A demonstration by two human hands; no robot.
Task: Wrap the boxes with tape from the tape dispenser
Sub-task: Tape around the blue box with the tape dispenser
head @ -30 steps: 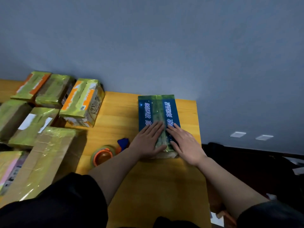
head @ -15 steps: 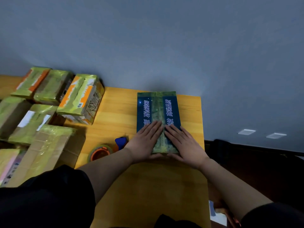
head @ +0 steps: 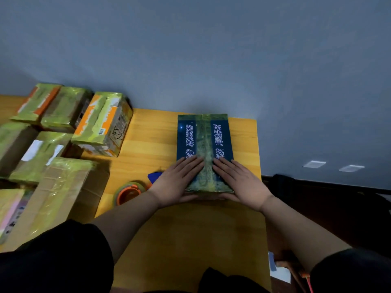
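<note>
On the table (head: 152,132), blue box (head: 220,136) under both hands.
We note left hand (head: 177,182) and right hand (head: 243,182) flat, fingers straight, pressing its taped top; tape dispenser (head: 130,192) left.

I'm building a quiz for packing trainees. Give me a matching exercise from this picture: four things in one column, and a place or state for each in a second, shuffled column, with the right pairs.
Things:
1. blue box
2. tape dispenser
3. left hand
4. orange-and-white box

Places or states:
A. lies on the table just left of the left wrist, held by nobody
B. flat on the blue box's near left part, fingers straight
C. stands with the taped boxes at the left, nearest the blue box
D. under both hands, a tape strip down its middle

Pairs: 1-D, 2-A, 3-B, 4-C
</note>
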